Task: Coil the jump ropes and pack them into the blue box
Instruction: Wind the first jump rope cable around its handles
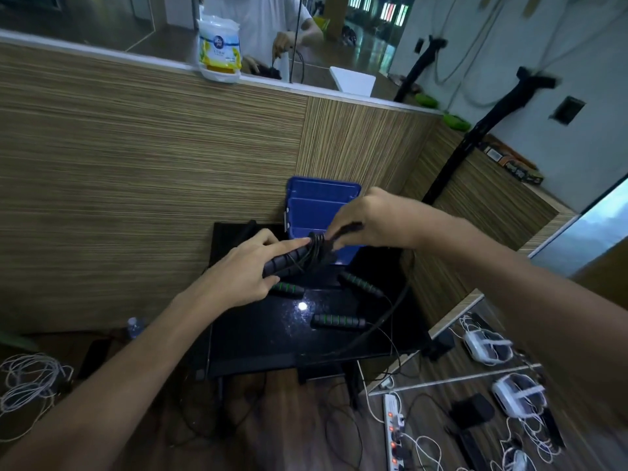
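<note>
Floor clutter: white power strip (pixel 394 433) and loose white cables (pixel 27 385) lie under the table; a trailing cord could snag there if it slides off.
Loose rope cord: thin black cord (pixel 384 321) runs off the near right edge of the glossy black table (pixel 272 348). Risk: it drags its handles off with it.
Loose handles: three black foam handles with green rings lie on the table, one near centre (pixel 338 321), one further right (pixel 362 284), one partly under the left wrist (pixel 287 288). All not yet coiled.
Left hand (pixel 243 270): fingers curled round a pair of black foam handles (pixel 289 261), forefinger stretched along them.
Right hand (pixel 368 219): fingertips pinch the black cord wrapped round the handle ends (pixel 317 241). Risk: if the pinch slips, I judge the coil springs loose.
Blue plastic box (pixel 319 205): open, propped against the wood-grain wall, just behind the bundle. Risk: a push could tip it.
</note>
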